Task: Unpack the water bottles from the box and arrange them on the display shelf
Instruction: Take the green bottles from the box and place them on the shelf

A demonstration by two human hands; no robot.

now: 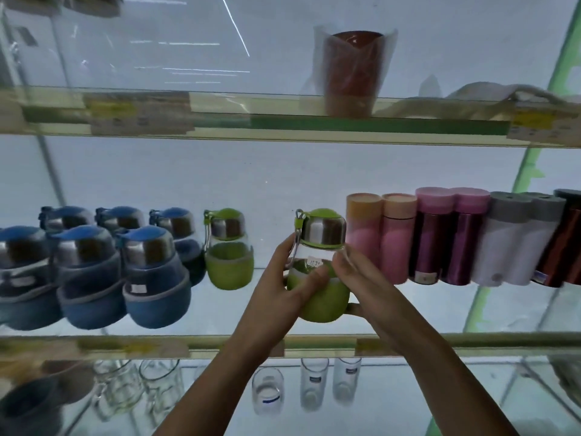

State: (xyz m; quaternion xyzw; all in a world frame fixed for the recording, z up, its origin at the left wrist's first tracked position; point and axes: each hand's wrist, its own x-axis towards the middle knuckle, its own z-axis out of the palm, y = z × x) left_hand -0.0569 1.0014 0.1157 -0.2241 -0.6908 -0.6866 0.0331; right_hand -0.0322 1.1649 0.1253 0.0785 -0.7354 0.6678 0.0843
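Green bottle (323, 297) is clasped in the grip of left hand (279, 291) and right hand (364, 284); pink flasks (397, 243) are packed at 3 o'clock; blue bottles (151, 272) are blurred.

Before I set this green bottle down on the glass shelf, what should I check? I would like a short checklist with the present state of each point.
1. Grip: left hand and right hand both hold the green bottle: ok.
2. Bottle upright, lid on top: ok.
3. Free gap between the other green bottle and the pink flasks: ok.
4. Price sticker faces the front: ok.
5. Base resting on the glass shelf: cannot tell, the hands hide it.
6. Lid screwed tight: cannot tell.
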